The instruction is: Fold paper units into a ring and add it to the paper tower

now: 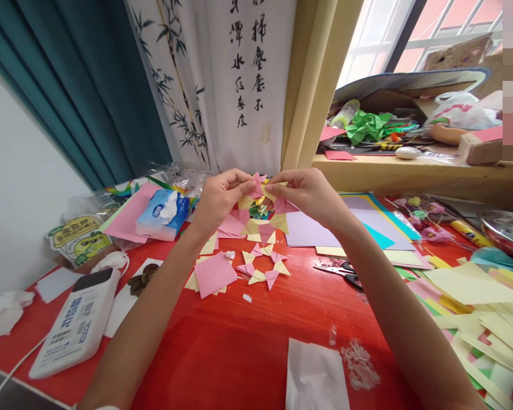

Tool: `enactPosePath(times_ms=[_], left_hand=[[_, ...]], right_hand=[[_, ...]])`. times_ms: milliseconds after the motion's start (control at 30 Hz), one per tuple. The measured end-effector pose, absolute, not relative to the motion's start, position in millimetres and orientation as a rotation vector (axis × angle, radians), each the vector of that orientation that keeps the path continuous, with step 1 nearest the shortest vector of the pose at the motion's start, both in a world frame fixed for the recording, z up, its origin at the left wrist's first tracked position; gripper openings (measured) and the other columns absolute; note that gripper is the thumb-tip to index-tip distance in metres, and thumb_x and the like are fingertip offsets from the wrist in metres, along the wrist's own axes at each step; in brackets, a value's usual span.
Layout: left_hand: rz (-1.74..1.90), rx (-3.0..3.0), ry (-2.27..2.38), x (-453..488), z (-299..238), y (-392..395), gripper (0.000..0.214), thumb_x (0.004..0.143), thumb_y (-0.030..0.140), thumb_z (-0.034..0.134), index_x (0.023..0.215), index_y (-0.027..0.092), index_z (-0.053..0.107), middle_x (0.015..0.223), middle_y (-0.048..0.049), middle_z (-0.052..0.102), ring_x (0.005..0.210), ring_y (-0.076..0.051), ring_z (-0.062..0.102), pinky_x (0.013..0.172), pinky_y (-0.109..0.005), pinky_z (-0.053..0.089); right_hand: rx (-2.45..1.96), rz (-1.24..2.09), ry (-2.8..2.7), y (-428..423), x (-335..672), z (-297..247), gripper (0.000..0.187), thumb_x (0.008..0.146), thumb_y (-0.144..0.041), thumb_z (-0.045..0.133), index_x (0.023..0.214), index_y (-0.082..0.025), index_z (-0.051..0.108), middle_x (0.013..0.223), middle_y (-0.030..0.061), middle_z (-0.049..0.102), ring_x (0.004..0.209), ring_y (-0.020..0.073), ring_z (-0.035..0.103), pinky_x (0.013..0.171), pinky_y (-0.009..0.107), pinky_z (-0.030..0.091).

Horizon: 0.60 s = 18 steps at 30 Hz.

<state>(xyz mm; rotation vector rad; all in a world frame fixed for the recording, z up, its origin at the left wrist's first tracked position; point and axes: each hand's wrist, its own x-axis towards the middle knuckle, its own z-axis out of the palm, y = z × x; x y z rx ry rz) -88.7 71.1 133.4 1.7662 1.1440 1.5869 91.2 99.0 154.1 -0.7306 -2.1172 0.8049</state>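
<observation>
Both of my hands pinch the upper edge of a pink and yellow folded-paper ring [266, 232], holding it up over the far part of the table. My left hand [222, 196] is closed on its upper left, thumb against a pink point. On the upper right, my right hand [310, 191] has thumb and fingertips pressed together on the paper. Green and yellow folded paper shows through the ring's hole. Below it, a smaller pink and yellow paper ring [257, 277] lies flat on the red table [222, 353]. Square pink paper [216, 274] rests left of that ring.
Scissors [335, 269] lie under my right forearm. To the left are a tissue pack [164, 213] and a white power bank [74, 324] with a cable. Paper strips [491, 324] pile up at the right. A white sheet [316, 376] is near the front.
</observation>
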Motion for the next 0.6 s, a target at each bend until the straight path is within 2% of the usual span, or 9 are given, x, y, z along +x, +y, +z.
enactPosePath(times_ms=[300, 400, 467, 600], left_hand=[[1.491, 1.794, 1.252, -93, 142, 67, 0.019, 0.073, 0.034, 0.064, 0.077, 0.015, 0.064, 0.075, -0.0015, 0.064, 0.068, -0.011, 0.058, 0.060, -0.019, 0.045], [1.657, 1.680, 1.299, -105, 140, 78, 0.013, 0.072, 0.028, 0.065, 0.076, 0.015, 0.065, 0.068, 0.0004, 0.061, 0.058, -0.007, 0.053, 0.051, -0.016, 0.040], [1.757, 1.538, 1.321, -113, 135, 93, 0.011, 0.072, 0.026, 0.063, 0.074, 0.015, 0.064, 0.060, 0.0022, 0.055, 0.048, -0.004, 0.044, 0.042, -0.015, 0.033], [1.657, 1.285, 1.330, -121, 122, 137, 0.008, 0.069, 0.020, 0.063, 0.067, 0.013, 0.059, 0.053, 0.0028, 0.049, 0.042, -0.003, 0.041, 0.039, -0.015, 0.032]], right_hand=[[-0.676, 0.832, -1.957, 109, 89, 147, 0.026, 0.080, -0.039, 0.055, 0.087, -0.017, 0.065, 0.076, 0.0035, 0.066, 0.073, 0.0139, 0.062, 0.068, 0.026, 0.049], [-0.680, 0.895, -1.776, 123, 92, 143, 0.027, 0.080, -0.040, 0.055, 0.092, -0.018, 0.062, 0.081, 0.0038, 0.066, 0.076, 0.0130, 0.064, 0.071, 0.026, 0.050], [-0.712, 0.959, -1.684, 135, 97, 140, 0.026, 0.081, -0.040, 0.054, 0.092, -0.017, 0.060, 0.083, 0.0044, 0.067, 0.070, 0.0120, 0.064, 0.070, 0.026, 0.052], [-0.779, 1.043, -1.552, 156, 106, 131, 0.021, 0.080, -0.034, 0.056, 0.089, -0.016, 0.060, 0.079, 0.0043, 0.067, 0.064, 0.0114, 0.064, 0.068, 0.026, 0.053]])
